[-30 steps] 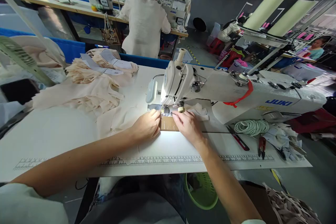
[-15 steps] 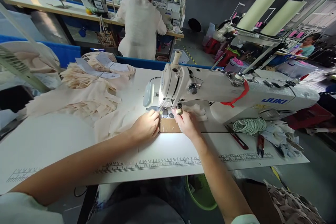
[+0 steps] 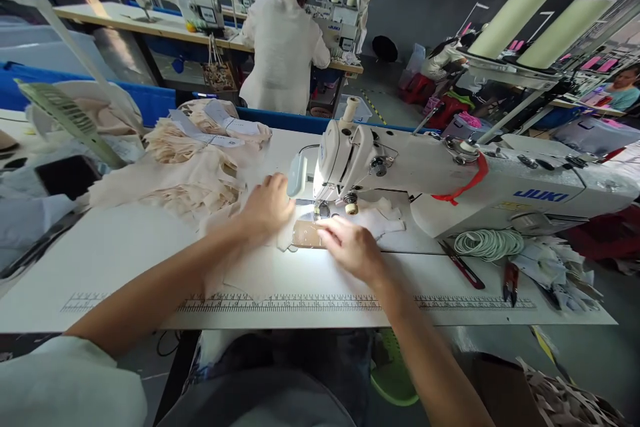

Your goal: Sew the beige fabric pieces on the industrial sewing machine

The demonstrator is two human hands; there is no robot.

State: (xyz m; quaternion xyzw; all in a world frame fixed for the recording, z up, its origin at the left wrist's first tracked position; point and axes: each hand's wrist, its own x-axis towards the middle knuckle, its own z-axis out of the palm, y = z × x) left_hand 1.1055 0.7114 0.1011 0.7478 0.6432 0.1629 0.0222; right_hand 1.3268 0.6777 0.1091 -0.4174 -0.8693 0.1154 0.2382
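Observation:
The white sewing machine (image 3: 380,160) stands before me with its lamp lit over the needle area. My right hand (image 3: 353,250) is at the front edge of the brown plate (image 3: 306,235) below the needle, its thumb and fingers drawn together; whatever they may pinch is hidden. To the left of the machine head, over the cream fabric, my left hand (image 3: 270,203) is raised and smeared by motion, its fingertips unclear. A pale cloth piece (image 3: 285,237) lies at the plate's left side. Behind my right hand, another cream cloth piece (image 3: 383,217) lies under the machine arm.
Stacked cream fabric pieces (image 3: 195,177) with paper slips lie left. At right are a coil of pale green cord (image 3: 487,243), a red-handled cutter (image 3: 465,267), thread snips (image 3: 511,280) and scraps (image 3: 555,273). A green basket (image 3: 393,380) is below. Another person (image 3: 285,47) sits ahead.
My left hand has lifted away from the needle area, up and to the left. My right hand has shifted to the front of the brown plate. The camera view has turned slightly left.

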